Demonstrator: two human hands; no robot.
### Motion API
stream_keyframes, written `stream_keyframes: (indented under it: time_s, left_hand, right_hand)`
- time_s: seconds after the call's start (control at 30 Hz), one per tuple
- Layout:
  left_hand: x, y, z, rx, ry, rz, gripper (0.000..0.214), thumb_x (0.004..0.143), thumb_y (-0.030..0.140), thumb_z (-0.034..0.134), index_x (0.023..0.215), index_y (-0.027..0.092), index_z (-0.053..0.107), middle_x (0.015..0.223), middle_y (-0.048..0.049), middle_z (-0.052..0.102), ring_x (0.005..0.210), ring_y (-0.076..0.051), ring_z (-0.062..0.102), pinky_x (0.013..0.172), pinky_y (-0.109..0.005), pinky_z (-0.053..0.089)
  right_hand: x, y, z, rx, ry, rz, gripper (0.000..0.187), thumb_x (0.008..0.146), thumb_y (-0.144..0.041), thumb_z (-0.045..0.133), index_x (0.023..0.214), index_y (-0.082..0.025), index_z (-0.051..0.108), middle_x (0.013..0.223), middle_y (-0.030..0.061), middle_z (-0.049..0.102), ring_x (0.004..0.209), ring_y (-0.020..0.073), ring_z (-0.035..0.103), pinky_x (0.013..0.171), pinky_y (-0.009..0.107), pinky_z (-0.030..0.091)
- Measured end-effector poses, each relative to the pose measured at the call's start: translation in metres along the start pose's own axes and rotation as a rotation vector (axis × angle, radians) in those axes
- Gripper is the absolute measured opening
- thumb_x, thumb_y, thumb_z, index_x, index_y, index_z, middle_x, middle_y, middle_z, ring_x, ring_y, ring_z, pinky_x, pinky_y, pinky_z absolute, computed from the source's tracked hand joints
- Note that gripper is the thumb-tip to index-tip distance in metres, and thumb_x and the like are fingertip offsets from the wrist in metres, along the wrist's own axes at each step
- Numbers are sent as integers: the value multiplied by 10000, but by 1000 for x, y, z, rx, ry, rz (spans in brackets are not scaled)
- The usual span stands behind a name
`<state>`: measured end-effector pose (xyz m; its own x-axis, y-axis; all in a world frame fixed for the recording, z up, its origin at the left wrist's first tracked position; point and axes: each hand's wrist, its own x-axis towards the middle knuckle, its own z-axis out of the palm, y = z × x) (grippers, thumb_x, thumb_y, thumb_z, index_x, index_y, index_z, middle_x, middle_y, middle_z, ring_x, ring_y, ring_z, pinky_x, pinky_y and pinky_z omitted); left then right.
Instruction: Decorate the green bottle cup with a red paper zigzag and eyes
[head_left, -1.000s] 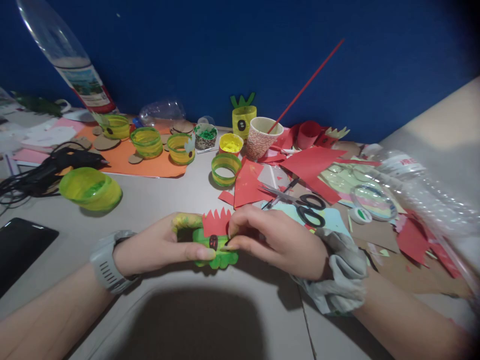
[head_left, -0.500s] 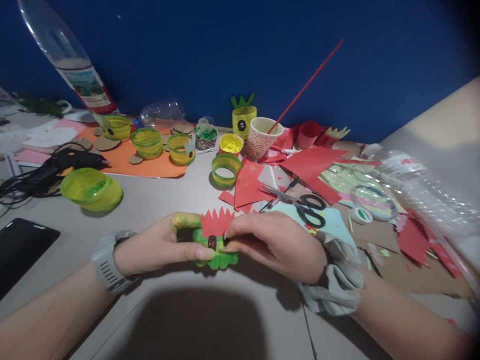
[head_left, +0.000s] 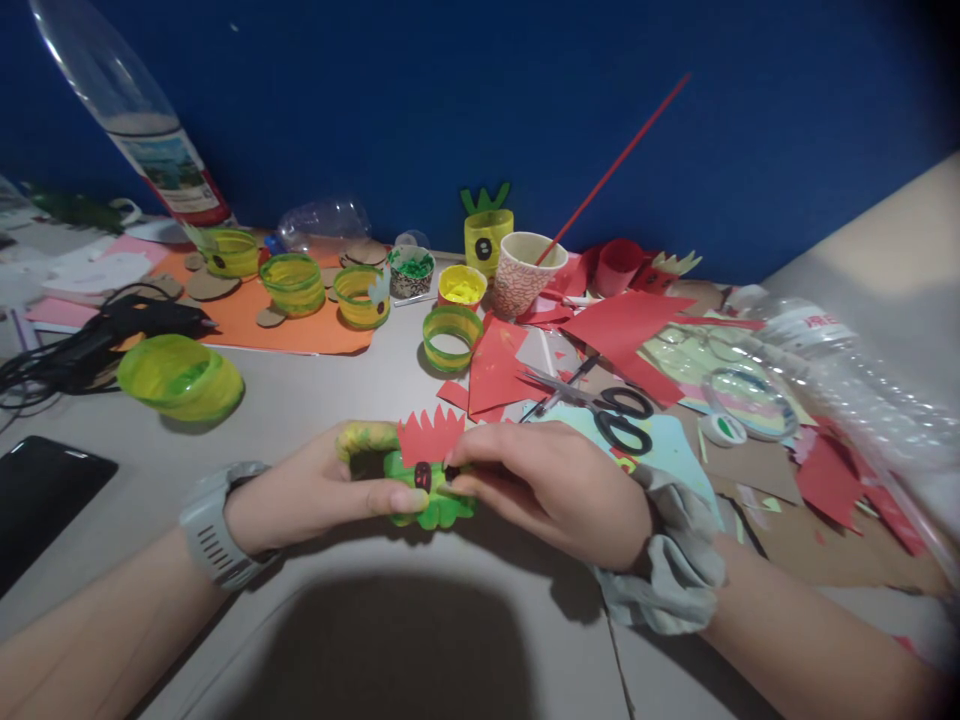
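Observation:
My left hand point(head_left: 315, 488), with a grey watch on the wrist, grips a small green painted craft piece point(head_left: 435, 500) low over the table; the paint-smeared forefinger curls over its top and the thumb presses its front. A jagged red paper crown point(head_left: 429, 435) stands up from the piece, and a small black spot shows on its front. My right hand point(head_left: 555, 485), with a grey scrunchie at the wrist, pinches the right end of the green piece just under the red paper.
Black-handled scissors point(head_left: 611, 410) lie on red paper scraps point(head_left: 499, 365) behind my right hand. Several yellow-green plastic rings point(head_left: 451, 338), a green bowl point(head_left: 180, 375), a patterned cup point(head_left: 525, 270) with a red stick, a glue gun point(head_left: 142, 318), a phone point(head_left: 37, 495) and clear bottles point(head_left: 840, 375) surround them.
Both hands and the green piece have shifted slightly left and up. The red crown has tilted a little leftward. The right fingers have slid along the piece's right end.

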<state>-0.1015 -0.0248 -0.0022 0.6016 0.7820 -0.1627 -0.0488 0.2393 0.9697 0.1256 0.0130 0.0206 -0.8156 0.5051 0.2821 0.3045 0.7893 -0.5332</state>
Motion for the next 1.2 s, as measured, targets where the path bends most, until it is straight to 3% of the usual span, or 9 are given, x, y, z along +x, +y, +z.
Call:
stream_keyframes:
  time_s: [0.67, 0.83, 1.03, 1.2]
  left_hand:
    - [0, 1, 2, -74, 20, -18, 198, 853, 322, 685, 917, 137, 657, 801, -50, 672, 695, -144, 619, 651, -224, 532]
    - [0, -1, 1, -82, -4, -19, 171, 872, 295, 667, 950, 142, 664, 829, -58, 683, 712, -143, 623, 662, -220, 533]
    - [0, -1, 1, -94, -24, -1, 158, 871, 295, 670, 947, 157, 668, 822, -41, 675, 713, -133, 618, 667, -209, 532]
    - [1, 0, 0, -94, -10, -12, 125, 874, 275, 667, 940, 168, 666, 833, -30, 673, 711, -119, 615, 671, -194, 527]
  right_hand:
    - [-1, 1, 4, 42, 93, 3, 96, 923, -272, 568, 954, -184, 549, 721, -28, 597, 589, 96, 528, 556, 180, 392]
    - [0, -1, 3, 58, 45, 52, 150, 918, -287, 570, 803, -199, 530, 636, -45, 554, 524, 92, 482, 522, 190, 369]
    - [1, 0, 1, 45, 37, -35, 85, 945, -267, 522, 928, -191, 557, 735, -12, 636, 607, 106, 560, 572, 199, 403]
    - [0, 1, 2, 40, 22, -21, 97, 948, -265, 520, 938, -177, 561, 764, -8, 654, 626, 101, 580, 584, 195, 413]
